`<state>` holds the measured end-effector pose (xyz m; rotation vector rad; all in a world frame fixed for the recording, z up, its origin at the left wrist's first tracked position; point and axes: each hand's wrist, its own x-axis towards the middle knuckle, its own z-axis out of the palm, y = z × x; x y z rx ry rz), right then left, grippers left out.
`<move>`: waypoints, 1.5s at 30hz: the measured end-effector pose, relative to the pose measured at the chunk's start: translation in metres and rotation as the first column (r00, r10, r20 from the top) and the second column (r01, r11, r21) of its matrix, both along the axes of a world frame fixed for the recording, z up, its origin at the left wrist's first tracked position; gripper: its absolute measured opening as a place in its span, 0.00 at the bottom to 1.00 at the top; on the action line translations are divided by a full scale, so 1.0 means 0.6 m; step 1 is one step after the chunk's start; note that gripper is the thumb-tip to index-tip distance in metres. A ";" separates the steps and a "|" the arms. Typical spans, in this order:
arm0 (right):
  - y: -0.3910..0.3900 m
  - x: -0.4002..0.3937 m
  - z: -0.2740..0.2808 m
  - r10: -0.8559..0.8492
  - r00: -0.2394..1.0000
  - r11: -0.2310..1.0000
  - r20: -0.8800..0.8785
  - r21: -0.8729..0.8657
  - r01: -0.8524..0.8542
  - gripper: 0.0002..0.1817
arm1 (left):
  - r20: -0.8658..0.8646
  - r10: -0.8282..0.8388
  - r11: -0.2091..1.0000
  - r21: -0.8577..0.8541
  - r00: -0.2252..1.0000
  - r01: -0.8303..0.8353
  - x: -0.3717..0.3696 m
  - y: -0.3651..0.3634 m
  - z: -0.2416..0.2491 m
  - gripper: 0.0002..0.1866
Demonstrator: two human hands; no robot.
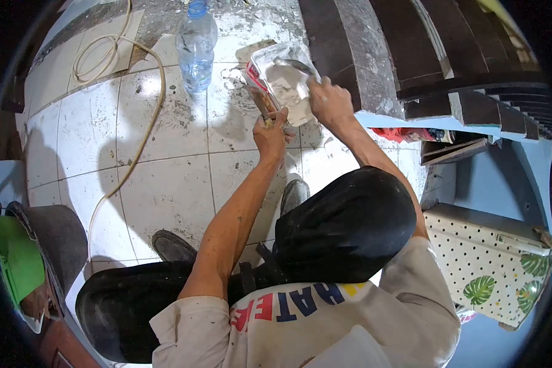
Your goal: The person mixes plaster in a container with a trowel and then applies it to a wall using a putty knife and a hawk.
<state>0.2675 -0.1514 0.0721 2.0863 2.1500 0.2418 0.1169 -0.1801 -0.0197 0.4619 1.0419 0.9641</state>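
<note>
A white rectangular tub (257,58) with a red-marked side sits on the tiles in front of me, holding pale beige powder or paste (286,84). My right hand (331,103) is closed at the tub's right edge, around a metal tool (295,65) like a spoon or small trowel; its curved end lies over the tub. My left hand (270,138) is closed at the near left side of the tub. From its fingers a flat, brown-stained tool (261,100), perhaps a scraper, runs up along the tub's left wall.
A clear plastic bottle (196,52) stands left of the tub. A pale hose (161,92) curls across the dirty tiles (165,184). Dark stair steps (411,43) rise at right, above a dotted, leaf-patterned box (481,264). Green and dark buckets (52,236) stand at left.
</note>
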 end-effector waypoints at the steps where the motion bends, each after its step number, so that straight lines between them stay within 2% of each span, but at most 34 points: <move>1: 0.019 -0.010 -0.005 0.036 0.999 0.999 0.038 -0.029 -0.035 0.11 | -0.001 -0.004 1.000 0.002 1.000 0.004 0.003 -0.001 0.000 0.22; 2: 0.028 -0.020 -0.013 0.037 0.999 0.999 0.036 -0.027 -0.036 0.11 | 0.043 0.013 1.000 0.003 0.999 -0.013 0.007 -0.001 -0.001 0.21; 4: 0.034 -0.053 -0.020 0.142 0.984 0.990 0.110 -0.006 -0.142 0.10 | 0.084 0.039 0.999 -0.006 0.996 -0.039 0.018 -0.002 -0.016 0.20; 6: 0.013 -0.077 0.008 0.142 0.984 0.988 0.112 -0.078 -0.133 0.10 | 0.057 0.131 0.985 0.105 0.990 -0.136 0.033 0.004 -0.026 0.19; 8: 0.001 -0.079 0.027 0.179 0.960 0.944 0.216 -0.313 -0.106 0.11 | 0.070 0.086 0.991 0.093 0.994 -0.093 0.032 0.006 -0.025 0.20; 10: -0.012 -0.075 0.045 0.193 0.960 0.938 0.201 -0.326 -0.121 0.11 | 0.086 0.096 0.994 0.036 0.992 -0.100 0.036 0.006 -0.015 0.22; 12: -0.020 -0.073 0.060 0.162 0.976 0.913 0.145 -0.399 -0.092 0.10 | 0.097 0.081 0.995 0.043 0.992 -0.085 0.034 0.012 -0.015 0.23; 13: -0.022 -0.079 0.078 0.115 0.979 0.857 0.171 -0.514 -0.011 0.12 | 0.103 0.068 0.996 0.052 0.992 -0.073 0.034 0.013 -0.018 0.23; 14: -0.031 -0.075 0.080 0.115 0.977 0.856 0.177 -0.516 -0.007 0.12 | 0.110 0.067 0.996 0.049 0.992 -0.073 0.034 0.012 -0.021 0.23; 16: -0.057 -0.050 0.087 0.146 0.979 0.909 0.139 -0.409 -0.078 0.12 | 0.120 0.070 0.995 0.066 0.990 -0.078 0.028 0.009 -0.019 0.17; 17: -0.060 -0.030 0.101 0.139 0.989 0.917 0.058 -0.384 -0.106 0.12 | 0.122 0.071 0.995 0.067 0.990 -0.080 0.025 0.008 -0.020 0.17; 18: -0.068 -0.023 0.122 0.143 0.988 0.917 0.058 -0.383 -0.110 0.12 | 0.153 0.076 0.994 0.063 0.985 -0.087 0.022 0.006 -0.024 0.17; 20: -0.090 -0.020 0.168 0.146 0.988 0.955 0.049 -0.267 -0.128 0.14 | 0.175 0.081 0.994 0.053 0.981 -0.091 0.019 0.003 -0.029 0.17; 23: -0.104 0.001 0.186 0.182 0.983 0.942 0.019 -0.289 -0.169 0.17 | 0.158 0.065 0.996 0.045 0.985 -0.073 0.007 0.004 -0.022 0.16; 28: -0.061 0.041 0.116 0.143 0.989 0.911 -0.026 -0.386 -0.142 0.18 | 0.054 -0.022 0.996 0.088 0.998 0.017 -0.012 0.010 -0.013 0.18; 31: -0.042 0.074 0.068 0.147 0.988 0.954 -0.053 -0.255 -0.156 0.22 | 0.078 -0.065 0.990 0.127 0.995 0.055 -0.020 0.009 -0.011 0.18; 34: -0.029 0.088 0.039 0.139 0.989 0.973 -0.044 -0.182 -0.145 0.21 | 0.068 -0.074 0.992 0.102 0.995 0.067 -0.021 0.010 -0.003 0.19; 38: -0.029 0.080 0.032 0.078 0.996 0.981 -0.045 -0.175 -0.085 0.21 | 0.071 -0.066 0.992 0.111 0.995 0.058 -0.020 0.011 -0.007 0.20; 45: -0.021 0.028 -0.018 0.062 0.998 0.998 0.011 -0.029 -0.062 0.19 | 0.060 -0.078 0.992 0.107 0.995 0.071 -0.023 0.013 -0.006 0.19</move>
